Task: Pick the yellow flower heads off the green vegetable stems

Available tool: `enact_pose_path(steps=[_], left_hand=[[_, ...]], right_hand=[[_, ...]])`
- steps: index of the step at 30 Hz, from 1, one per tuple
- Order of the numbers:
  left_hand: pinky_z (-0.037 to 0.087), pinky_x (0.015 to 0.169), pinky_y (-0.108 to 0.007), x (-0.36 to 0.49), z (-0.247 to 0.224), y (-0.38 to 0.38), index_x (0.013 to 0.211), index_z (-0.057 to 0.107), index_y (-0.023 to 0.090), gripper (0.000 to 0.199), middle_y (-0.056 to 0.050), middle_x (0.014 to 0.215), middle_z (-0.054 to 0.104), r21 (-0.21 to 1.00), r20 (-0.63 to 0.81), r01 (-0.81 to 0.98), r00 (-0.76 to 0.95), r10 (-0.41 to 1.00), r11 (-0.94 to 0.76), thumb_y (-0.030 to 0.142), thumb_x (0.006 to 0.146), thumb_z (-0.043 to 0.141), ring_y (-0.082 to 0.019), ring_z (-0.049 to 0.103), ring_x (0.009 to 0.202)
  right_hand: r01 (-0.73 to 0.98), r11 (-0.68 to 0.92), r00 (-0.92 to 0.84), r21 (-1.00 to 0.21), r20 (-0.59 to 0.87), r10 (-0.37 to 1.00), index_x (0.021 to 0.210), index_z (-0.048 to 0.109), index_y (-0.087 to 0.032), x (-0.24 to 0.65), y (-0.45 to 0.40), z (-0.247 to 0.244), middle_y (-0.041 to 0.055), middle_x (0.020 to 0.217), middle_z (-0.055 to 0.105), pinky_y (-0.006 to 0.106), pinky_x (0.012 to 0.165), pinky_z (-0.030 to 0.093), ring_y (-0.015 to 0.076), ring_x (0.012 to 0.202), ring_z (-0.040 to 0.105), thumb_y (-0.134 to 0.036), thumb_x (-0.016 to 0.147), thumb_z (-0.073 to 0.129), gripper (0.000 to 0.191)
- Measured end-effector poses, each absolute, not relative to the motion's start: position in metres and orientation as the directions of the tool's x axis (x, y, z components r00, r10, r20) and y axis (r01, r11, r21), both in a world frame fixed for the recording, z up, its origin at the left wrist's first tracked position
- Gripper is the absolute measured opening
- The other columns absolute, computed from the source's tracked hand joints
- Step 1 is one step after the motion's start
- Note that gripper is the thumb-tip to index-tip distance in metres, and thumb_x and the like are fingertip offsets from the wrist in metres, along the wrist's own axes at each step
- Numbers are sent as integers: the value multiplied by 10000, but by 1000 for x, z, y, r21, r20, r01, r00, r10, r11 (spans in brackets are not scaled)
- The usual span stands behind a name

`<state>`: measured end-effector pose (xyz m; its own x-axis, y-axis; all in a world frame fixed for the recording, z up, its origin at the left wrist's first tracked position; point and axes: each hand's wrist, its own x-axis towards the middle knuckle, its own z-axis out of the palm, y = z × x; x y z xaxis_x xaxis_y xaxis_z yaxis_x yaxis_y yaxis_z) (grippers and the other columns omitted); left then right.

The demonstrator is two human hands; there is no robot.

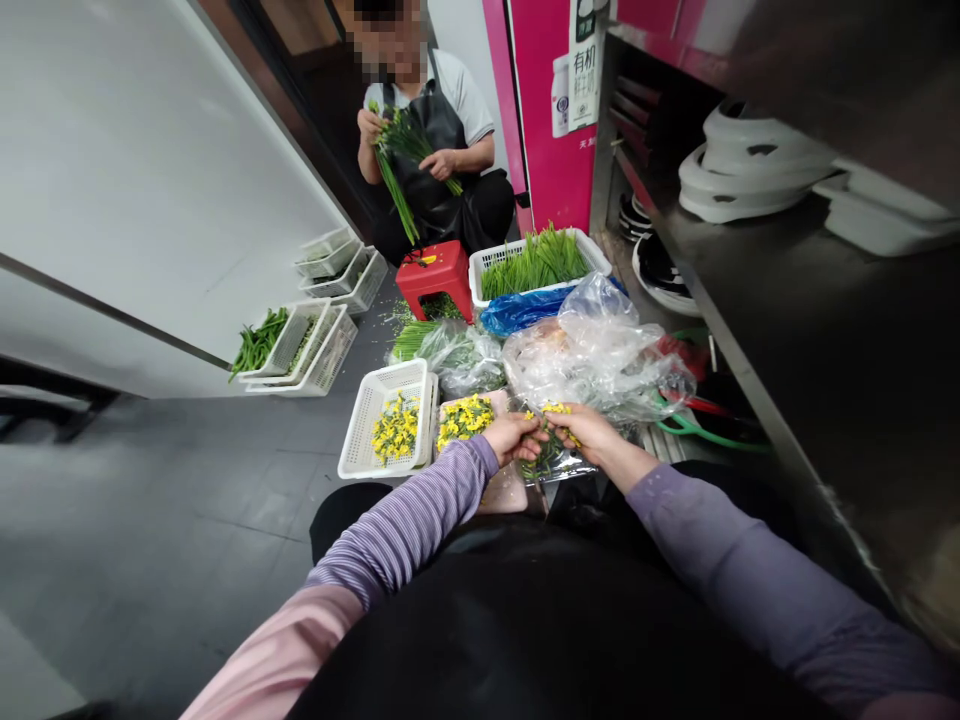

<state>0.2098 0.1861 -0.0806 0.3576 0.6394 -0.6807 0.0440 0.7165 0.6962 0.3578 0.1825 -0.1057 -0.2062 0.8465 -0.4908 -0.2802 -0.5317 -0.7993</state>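
While the white basket (363,420) and pink board (501,495) sit side by side, each bearing yellow flowers (395,428), here's the right hand (589,432), fingers closed round a few blossoms (556,408); close by, the left hand (511,437) curls tight, any catch too small to tell!

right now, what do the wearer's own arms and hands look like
The left hand and right hand look ungloved. The left forearm has a finely striped purple-and-white sleeve, with pink fabric higher up. The right sleeve is muted purple.
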Motion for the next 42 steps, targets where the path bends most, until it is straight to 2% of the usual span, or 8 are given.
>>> enact_pose_path(steps=[7,11,14,18,21,27,34,42], left_hand=[[314,307,-139,216,-85,181,714,526,84,117,11,541,537,797,-590,87,322,740,597,181,722,591,-27,424,336],[321,316,-138,215,-82,183,729,528,82,90,5,561,556,821,-554,84,355,753,565,153,720,582,-23,428,346],[329,311,-152,214,-80,185,835,535,75,133,-9,572,578,778,-620,143,334,710,612,194,783,511,-30,412,321],[327,312,-145,215,-79,186,962,495,83,175,18,548,559,747,-662,167,278,696,644,128,794,474,-27,395,308],[390,373,-143,220,-77,185,882,499,83,167,32,560,538,772,-631,154,300,715,617,4,737,475,-25,452,366],[431,401,-184,229,-73,180,775,472,105,128,38,464,500,781,-612,410,348,710,471,-13,749,429,-66,490,367],[493,487,-231,209,-70,184,874,498,77,118,-38,645,592,752,-616,69,428,662,655,129,769,511,-88,567,479],[443,387,-172,213,-75,180,729,508,76,103,-1,574,560,794,-592,105,356,723,599,161,747,564,-51,507,397]], right_hand=[[-246,-503,-192,-829,-467,863,650,526,-129,354,179,-105,-4,538,517,132,285,201,26,360,349,-143,674,576,58],[-353,-608,-245,-711,-557,794,613,503,-125,357,182,-102,-1,524,494,141,285,209,29,358,347,-126,682,542,79],[-406,-619,-182,-672,-605,775,594,471,-139,360,185,-100,-10,498,469,154,290,234,46,361,380,-123,680,498,92],[-330,-623,-156,-709,-610,777,623,506,-135,360,185,-101,0,505,502,165,289,240,59,362,402,-143,665,499,43],[-228,-627,-245,-745,-580,777,614,528,-124,357,181,-104,10,509,526,161,294,239,51,364,393,-185,663,550,82],[-161,-493,-346,-855,-419,839,628,532,-123,355,176,-109,-27,441,481,144,305,227,38,352,381,-233,614,655,166],[-323,-524,-279,-788,-450,848,621,509,-127,363,184,-102,-41,458,460,133,315,241,26,367,361,-133,608,633,125],[-376,-549,-279,-747,-473,836,610,509,-119,361,183,-100,-18,477,486,135,320,260,29,373,372,-83,627,615,113]])
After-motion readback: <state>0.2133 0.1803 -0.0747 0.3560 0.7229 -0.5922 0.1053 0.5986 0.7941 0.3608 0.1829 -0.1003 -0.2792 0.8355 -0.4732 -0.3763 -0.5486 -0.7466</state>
